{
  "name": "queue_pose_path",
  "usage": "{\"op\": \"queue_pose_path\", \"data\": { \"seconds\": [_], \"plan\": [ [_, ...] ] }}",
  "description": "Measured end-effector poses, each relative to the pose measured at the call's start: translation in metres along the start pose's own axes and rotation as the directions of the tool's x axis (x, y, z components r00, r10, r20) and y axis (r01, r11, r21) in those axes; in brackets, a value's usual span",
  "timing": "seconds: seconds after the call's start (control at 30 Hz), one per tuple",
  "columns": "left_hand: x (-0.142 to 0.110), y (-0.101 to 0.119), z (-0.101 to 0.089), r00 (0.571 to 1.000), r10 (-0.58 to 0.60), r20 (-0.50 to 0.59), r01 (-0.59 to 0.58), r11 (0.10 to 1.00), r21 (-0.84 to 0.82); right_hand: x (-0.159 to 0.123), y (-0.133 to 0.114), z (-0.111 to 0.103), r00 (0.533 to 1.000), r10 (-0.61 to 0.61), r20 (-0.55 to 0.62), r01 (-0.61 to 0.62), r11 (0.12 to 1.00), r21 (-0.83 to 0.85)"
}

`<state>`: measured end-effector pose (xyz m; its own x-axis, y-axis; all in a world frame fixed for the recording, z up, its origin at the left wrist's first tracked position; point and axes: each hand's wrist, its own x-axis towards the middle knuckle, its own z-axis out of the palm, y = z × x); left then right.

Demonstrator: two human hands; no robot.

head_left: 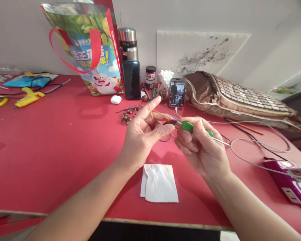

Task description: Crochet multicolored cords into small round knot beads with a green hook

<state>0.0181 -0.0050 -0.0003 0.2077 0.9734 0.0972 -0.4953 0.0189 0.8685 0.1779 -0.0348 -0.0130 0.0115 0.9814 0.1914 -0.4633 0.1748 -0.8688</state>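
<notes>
Gripping green hook (187,126) in right hand (205,145), metal end held to small dark piece (171,122) pinched in left hand (141,135), with orange yarn (151,113) round its forefinger. On red desk (65,150), nearer than hands: folded tissue (162,184). Along back: shopping bag (80,53), flask (127,35), upright black phone (131,80), jar (150,75), swabs (166,78), lit phone (177,93), yarn ball (162,93), brown bag (245,90). At left: yellow glue gun (30,97). At right: purple box (276,168). Near black phone: white case (115,99), multicoloured bits (126,118).

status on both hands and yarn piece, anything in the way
Left hand pinching dark yarn piece, orange strand over finger. Right hand gripping green-handled tool, shaft at piece. Nothing visibly blocking; napkin on near side.
</notes>
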Motion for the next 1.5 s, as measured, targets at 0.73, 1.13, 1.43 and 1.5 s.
{"op": "queue_pose_path", "data": {
  "seconds": [0.73,1.13,1.43,1.5],
  "plan": [
    [0.000,0.002,-0.003,0.999,0.041,0.013,-0.041,0.999,0.034,-0.009,0.009,-0.004,0.953,-0.301,0.031,0.296,0.908,-0.296],
    [0.005,0.001,-0.006,0.997,-0.062,0.054,0.058,0.996,0.067,-0.010,0.019,-0.023,0.827,-0.502,0.254,0.541,0.585,-0.604],
    [0.002,0.001,-0.004,0.993,-0.111,0.050,0.106,0.990,0.096,-0.006,0.012,-0.014,0.808,-0.454,0.375,0.580,0.500,-0.644],
    [0.000,0.001,-0.001,0.995,-0.097,0.026,0.093,0.986,0.136,-0.005,0.012,-0.013,0.797,-0.462,0.390,0.590,0.458,-0.665]
  ]
}}
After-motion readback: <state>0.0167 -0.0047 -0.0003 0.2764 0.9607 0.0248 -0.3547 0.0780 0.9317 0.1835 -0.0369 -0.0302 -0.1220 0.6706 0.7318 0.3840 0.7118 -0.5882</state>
